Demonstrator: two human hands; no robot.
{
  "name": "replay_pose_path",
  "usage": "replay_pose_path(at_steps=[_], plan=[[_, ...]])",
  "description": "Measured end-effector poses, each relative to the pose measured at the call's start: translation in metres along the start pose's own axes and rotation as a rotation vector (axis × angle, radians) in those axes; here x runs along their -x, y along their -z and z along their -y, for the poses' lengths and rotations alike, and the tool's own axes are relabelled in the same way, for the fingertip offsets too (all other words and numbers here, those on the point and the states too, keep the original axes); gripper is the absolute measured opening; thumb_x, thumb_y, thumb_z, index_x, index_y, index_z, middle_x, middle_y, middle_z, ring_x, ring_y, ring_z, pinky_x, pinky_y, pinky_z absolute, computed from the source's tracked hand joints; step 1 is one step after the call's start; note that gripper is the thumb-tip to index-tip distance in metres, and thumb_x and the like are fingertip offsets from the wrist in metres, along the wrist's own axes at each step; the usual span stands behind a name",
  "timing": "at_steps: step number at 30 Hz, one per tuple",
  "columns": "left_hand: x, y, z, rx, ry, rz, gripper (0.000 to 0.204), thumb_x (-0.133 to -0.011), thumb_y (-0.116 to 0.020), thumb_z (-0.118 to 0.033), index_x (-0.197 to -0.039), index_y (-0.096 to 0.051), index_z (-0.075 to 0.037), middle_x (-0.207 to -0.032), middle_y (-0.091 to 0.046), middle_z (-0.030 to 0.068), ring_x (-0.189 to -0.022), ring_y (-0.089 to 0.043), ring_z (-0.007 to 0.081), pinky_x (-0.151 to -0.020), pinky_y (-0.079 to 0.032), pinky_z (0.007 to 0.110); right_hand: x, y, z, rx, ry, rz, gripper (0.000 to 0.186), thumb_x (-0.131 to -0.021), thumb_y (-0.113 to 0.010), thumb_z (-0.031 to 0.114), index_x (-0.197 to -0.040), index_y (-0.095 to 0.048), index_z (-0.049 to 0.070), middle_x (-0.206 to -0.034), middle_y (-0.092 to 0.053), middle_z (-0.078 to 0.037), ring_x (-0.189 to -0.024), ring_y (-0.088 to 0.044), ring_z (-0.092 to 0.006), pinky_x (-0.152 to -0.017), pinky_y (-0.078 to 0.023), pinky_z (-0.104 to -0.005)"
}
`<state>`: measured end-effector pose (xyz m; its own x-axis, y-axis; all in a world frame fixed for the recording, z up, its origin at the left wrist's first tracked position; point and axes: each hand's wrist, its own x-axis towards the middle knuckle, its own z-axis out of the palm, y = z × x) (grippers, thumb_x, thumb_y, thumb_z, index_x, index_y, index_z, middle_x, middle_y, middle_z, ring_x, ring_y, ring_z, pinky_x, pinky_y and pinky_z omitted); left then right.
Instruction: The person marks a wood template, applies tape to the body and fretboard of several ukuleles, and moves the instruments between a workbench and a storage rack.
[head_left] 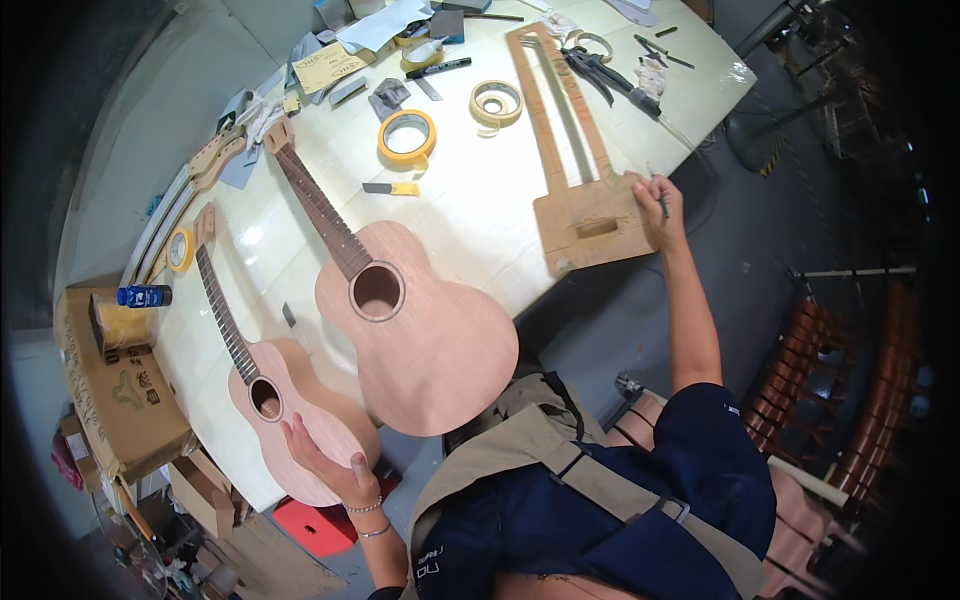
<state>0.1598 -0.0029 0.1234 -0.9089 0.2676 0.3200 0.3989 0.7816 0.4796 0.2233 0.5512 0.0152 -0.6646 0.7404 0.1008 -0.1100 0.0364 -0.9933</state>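
Observation:
My left hand (335,465) is over the lower body of a small unfinished ukulele (285,375), fingers stretched; I cannot tell whether it touches the wood. A larger unfinished ukulele (440,345) lies to its right, with a dark fretboard and round sound hole. My right hand (662,212) is closed round a thin dark green stick (664,205), like a pencil. That hand rests at the right edge of a flat wooden jig (570,225), which has a long slotted frame and a small rectangular opening.
Tape rolls (407,138), a yellow-handled cutter (390,188), black clamp-like pliers (600,75), a black marker (438,68) and sandpaper scraps lie across the white table (480,200). A cardboard box (125,385) stands at left; a red stool (315,525) is below the table edge.

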Motion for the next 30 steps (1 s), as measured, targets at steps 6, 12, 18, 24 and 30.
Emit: replay_pose_path(at_steps=[6, 12, 18, 24, 30], plan=[[-0.007, -0.014, -0.039, -0.054, 0.096, -0.001, 0.083, -0.089, -0.034, -0.063, -0.138, -0.029, 0.004, -0.142, -0.032, 0.0195, -0.135, -0.023, 0.0371, -0.108, -0.02, 0.047, 0.002, -0.07, -0.018, 1.022, 0.078, 0.078, 0.016, -0.075, -0.063, 0.003, -0.071, -0.048, 0.006, -0.075, -0.062, -0.01, -0.079, -0.058, -0.0274, -0.071, -0.046, -0.0357], [-0.008, -0.027, -0.051, -0.062, 0.162, 0.021, 0.078, -0.092, -0.034, -0.058, -0.138, -0.029, 0.004, -0.143, -0.03, 0.0196, -0.136, -0.021, 0.0356, -0.108, -0.021, 0.045, -0.045, -0.131, -0.035, 1.334, 0.584, 0.384, 0.013, -0.076, -0.053, -0.003, -0.081, -0.049, 0.008, -0.114, -0.054, -0.019, -0.116, -0.046, -0.0355, -0.104, -0.027, -0.0547], [-0.009, -0.036, -0.062, 0.005, 0.177, 0.008, 0.074, -0.091, -0.041, -0.05, -0.138, -0.027, 0.006, -0.142, -0.033, 0.0212, -0.134, -0.022, 0.041, -0.108, -0.019, 0.05, -0.103, -0.237, -0.033, 1.0, 0.739, 0.265, 0.013, -0.081, -0.061, 0.015, -0.088, -0.062, 0.004, -0.113, -0.06, -0.012, -0.113, -0.051, -0.0285, -0.102, -0.034, -0.0484], [-0.019, -0.044, -0.075, 0.052, 0.07, 0.026, 0.068, -0.086, -0.058, -0.034, -0.136, -0.033, 0.006, -0.138, -0.037, 0.021, -0.131, -0.027, 0.0417, -0.106, -0.024, 0.049, -0.129, -0.269, -0.03, 1.093, 0.603, 0.332, 0.015, -0.078, -0.06, 0.018, -0.072, -0.069, 0.008, -0.087, -0.069, -0.007, -0.086, -0.063, -0.0248, -0.108, -0.027, -0.0456], [-0.041, -0.069, -0.081, 0.311, 0.078, 0.023, 0.032, -0.08, -0.064, -0.01, -0.109, -0.058, 0.003, -0.124, -0.049, 0.018, -0.117, -0.047, 0.0337, -0.093, -0.041, 0.039, -0.029, -0.232, 0.043, -0.39, -0.22, 0.396, 0.046, -0.088, -0.056, 0.006, -0.126, -0.033, -0.005, -0.114, -0.058, -0.022, -0.102, -0.06, -0.0234, -0.092, -0.045, -0.0326]])
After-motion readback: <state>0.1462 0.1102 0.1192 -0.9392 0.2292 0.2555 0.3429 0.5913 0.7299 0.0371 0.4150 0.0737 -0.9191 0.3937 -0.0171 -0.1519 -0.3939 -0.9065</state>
